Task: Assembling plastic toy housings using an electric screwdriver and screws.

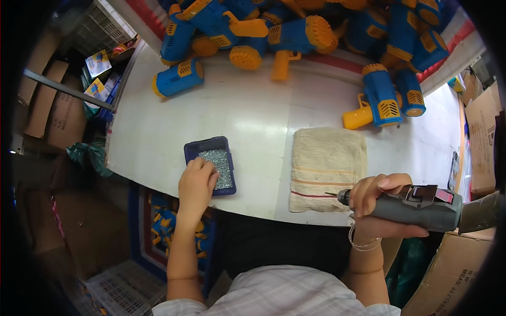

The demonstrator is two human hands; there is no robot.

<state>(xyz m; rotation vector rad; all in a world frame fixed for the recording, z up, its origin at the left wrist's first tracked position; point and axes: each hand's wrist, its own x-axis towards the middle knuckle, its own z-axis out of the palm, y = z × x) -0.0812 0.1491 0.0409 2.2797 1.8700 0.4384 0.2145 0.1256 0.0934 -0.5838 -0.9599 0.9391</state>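
My left hand [196, 185] reaches into a small dark-blue tray [232, 176] of tiny silvery screws [223, 164]. Its fingers are bent and drawn together at the screws, and whatever the tips hold is hidden. In my right hand [373, 200] is a grey electric screwdriver [429, 213], held level with its thin bit pointing left. The bit hovers over the near right part of a folded beige towel [328, 152] lying on the white table [247, 116].
Blue-and-orange toy guns [303, 37] are heaped at the far side. One blue-and-orange toy body [179, 78] lies far left, and another toy gun [380, 100] sits right. Cardboard boxes [482, 137] stand at the right. Below the table's left edge is a crate [138, 226] holding small blue-and-orange pieces.
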